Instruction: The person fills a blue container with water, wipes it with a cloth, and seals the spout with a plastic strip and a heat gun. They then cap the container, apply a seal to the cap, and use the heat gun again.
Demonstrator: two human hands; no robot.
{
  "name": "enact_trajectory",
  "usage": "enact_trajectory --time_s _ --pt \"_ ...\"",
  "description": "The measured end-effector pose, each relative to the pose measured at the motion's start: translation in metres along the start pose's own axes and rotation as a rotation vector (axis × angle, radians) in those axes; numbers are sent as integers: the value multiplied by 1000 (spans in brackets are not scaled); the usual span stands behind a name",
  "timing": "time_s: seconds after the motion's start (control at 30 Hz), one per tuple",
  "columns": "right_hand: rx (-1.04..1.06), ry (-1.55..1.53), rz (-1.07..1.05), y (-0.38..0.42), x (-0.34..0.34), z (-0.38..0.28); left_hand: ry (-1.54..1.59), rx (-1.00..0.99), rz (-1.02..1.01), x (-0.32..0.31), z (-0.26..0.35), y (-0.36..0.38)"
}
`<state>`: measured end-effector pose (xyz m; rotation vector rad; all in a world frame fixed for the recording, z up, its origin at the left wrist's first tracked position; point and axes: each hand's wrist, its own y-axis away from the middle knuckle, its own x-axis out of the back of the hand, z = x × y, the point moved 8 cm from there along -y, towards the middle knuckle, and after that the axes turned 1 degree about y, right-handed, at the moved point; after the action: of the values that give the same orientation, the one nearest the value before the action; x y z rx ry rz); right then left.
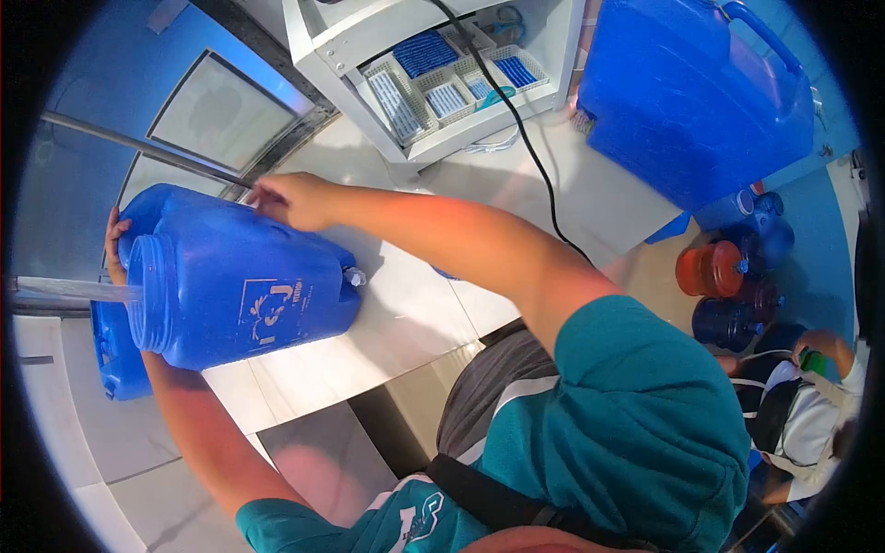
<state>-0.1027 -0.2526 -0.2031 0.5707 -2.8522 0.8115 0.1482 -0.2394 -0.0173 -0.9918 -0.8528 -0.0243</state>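
A blue water jug [267, 286] with a printed logo and a small spigot stands on a white tiled counter, its round mouth [152, 293] uncapped. A stream of water [78, 290] runs into that mouth. My left arm passes behind the jug, and my left hand [114, 241] curls its fingers around the edge near the jug's handle; the palm is hidden. At the jug's far side, my right hand [293, 200] has bent, slightly blurred fingers beside the end of a metal rod [157, 147]. Whatever those fingers grip is hidden.
Part of another blue container [120, 355] shows behind the jug. A white shelf [433, 101] holds small baskets of packets. A large blue jug [691, 101] stands right of it. A black cable [525, 129] hangs across. Coloured bottles [710, 269] and another person [811, 405] are at right.
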Motion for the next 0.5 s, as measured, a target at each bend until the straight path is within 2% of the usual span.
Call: enact_trajectory --time_s 0.1,0.13,0.2,0.27,0.3,0.37,0.43,0.47,0.5 --pt "-131 163 -107 73 32 -2 -21 -27 -23 -2 10 -2" --pt "-171 197 -148 102 44 -1 -74 44 -54 0 4 -2" --pt "-174 354 -74 159 72 11 -124 104 -89 -2 2 0" --pt "-291 472 99 219 107 22 380 467 103 -3 -17 18" --pt "-362 522 107 244 123 33 385 463 94 2 -18 27" --pt "-458 567 120 284 137 49 424 652 111 6 -45 53" --pt "-509 857 91 323 150 57 533 675 80 0 -84 73" --pt "-502 867 41 333 145 57 625 700 69 -13 -83 94" --pt "-525 854 -33 336 143 47 710 725 64 -8 -111 105"
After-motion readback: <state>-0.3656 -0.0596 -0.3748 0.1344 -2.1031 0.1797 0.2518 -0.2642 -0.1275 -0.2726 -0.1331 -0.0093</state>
